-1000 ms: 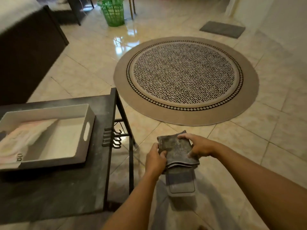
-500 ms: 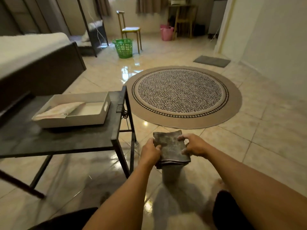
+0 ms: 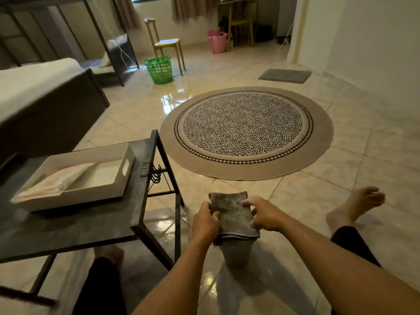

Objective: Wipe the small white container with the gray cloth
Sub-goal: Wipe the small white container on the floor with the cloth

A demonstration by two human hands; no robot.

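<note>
From the head view, the left hand (image 3: 205, 220) and right hand (image 3: 264, 214) both grip a folded gray cloth (image 3: 231, 214) draped over a small pale container (image 3: 237, 252), held above the tiled floor, just right of a dark metal-framed table (image 3: 91, 230) bearing a white rectangular tray (image 3: 126, 169).

Head view looks forward, downward — near hands (sole view).

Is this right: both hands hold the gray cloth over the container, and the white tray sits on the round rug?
Not quite. In the head view the white tray sits on the dark table, not the round rug. Both the left hand and right hand do hold the gray cloth.
</note>
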